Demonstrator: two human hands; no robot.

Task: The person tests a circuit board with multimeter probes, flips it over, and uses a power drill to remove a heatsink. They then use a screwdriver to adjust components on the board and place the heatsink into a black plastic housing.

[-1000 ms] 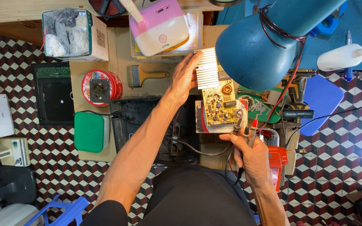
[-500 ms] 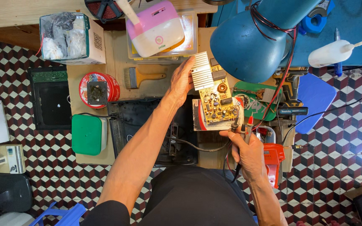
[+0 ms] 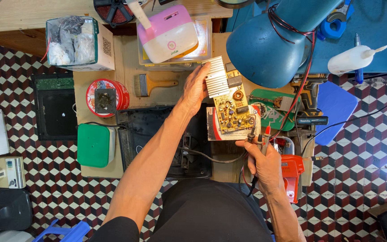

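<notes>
Your left hand (image 3: 196,87) gripped the finned heatsink (image 3: 216,76) end of the circuit board (image 3: 231,110) lying on the bench (image 3: 126,58), while your right hand (image 3: 265,163) pinched two meter probes (image 3: 260,136) together at the board's near edge, under the blue lamp (image 3: 269,40).

The person wears a black short-sleeved shirt, with both forearms, the left hand (image 3: 196,87) and the right hand (image 3: 265,163) bare.

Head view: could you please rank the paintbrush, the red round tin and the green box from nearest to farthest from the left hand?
From the left hand on the heat sink:
1. Paintbrush, just to its left in the picture.
2. Red round tin, farther left.
3. Green box, lower left, near the bench's front edge.
</notes>
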